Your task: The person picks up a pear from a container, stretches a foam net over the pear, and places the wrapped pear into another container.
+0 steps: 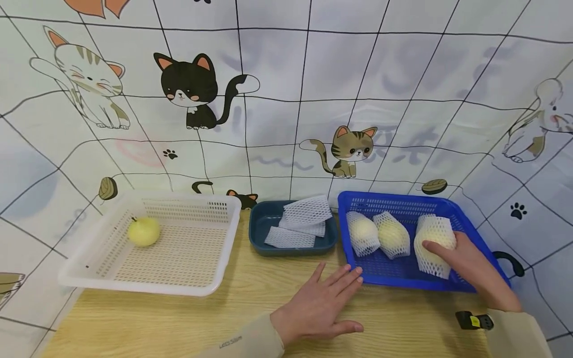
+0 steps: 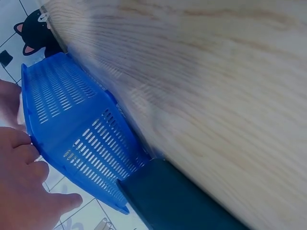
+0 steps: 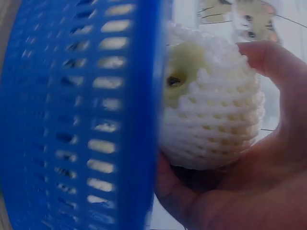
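Note:
My right hand (image 1: pixel 470 263) grips a pale yellow pear (image 3: pixel 184 79) in a white foam net sleeve (image 3: pixel 216 120), at the right side of the blue basket (image 1: pixel 389 278). Thumb and fingers curl round the sleeve. Two more netted pears lie in the basket's left half, one pear (image 1: pixel 363 231) beside another pear (image 1: pixel 393 236). Spread out with straight fingers, my left hand (image 1: pixel 315 303) is over the table, its fingertips right at the basket's front left corner. In the left wrist view that hand (image 2: pixel 24 187) shows beside the basket's rim (image 2: pixel 67 175).
A white basket (image 1: pixel 215 286) with one bare yellow pear (image 1: pixel 144 231) stands at the left. Between the baskets sits a dark teal tray (image 1: pixel 291 252) with several loose foam nets (image 1: pixel 306 211). A cat-printed cloth (image 1: pixel 277 119) hangs behind the wooden table (image 1: pixel 179 318).

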Available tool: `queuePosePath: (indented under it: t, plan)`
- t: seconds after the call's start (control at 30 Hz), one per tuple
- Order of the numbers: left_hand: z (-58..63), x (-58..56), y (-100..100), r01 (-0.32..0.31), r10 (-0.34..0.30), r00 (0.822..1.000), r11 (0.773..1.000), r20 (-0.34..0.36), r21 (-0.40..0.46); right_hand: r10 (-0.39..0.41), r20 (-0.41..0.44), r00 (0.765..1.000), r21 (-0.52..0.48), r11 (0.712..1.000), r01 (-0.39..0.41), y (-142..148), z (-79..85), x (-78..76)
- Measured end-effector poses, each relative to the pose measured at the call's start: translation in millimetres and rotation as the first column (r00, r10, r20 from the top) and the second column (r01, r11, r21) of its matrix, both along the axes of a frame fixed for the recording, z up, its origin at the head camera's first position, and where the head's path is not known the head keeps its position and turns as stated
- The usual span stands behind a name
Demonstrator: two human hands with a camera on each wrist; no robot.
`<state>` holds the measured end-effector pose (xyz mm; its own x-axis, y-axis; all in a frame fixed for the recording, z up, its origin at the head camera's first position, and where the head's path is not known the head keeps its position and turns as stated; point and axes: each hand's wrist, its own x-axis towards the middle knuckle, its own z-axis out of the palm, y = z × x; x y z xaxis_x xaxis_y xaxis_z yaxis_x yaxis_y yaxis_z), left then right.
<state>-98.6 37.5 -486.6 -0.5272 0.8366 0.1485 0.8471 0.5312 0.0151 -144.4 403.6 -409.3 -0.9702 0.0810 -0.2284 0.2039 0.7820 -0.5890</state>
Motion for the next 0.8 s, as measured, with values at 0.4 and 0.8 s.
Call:
queuePosePath:
  t: [0.4, 0.8]
  plan:
    - [1.8, 2.6, 3, -0.018, 0.018, 0.999, 1.0, -0.03, -0.011, 0.094, 0.212, 0.973, 0.253, 0.956, -0.148, 2, -21.2, -17.8]
    - [3.0, 3.0, 4, -0.023, 0.022, 0.999, 0.999, -0.027, -0.043, 0.114, 0.257, 0.96, 0.29, 0.938, -0.189, -4, -33.0, -17.3]
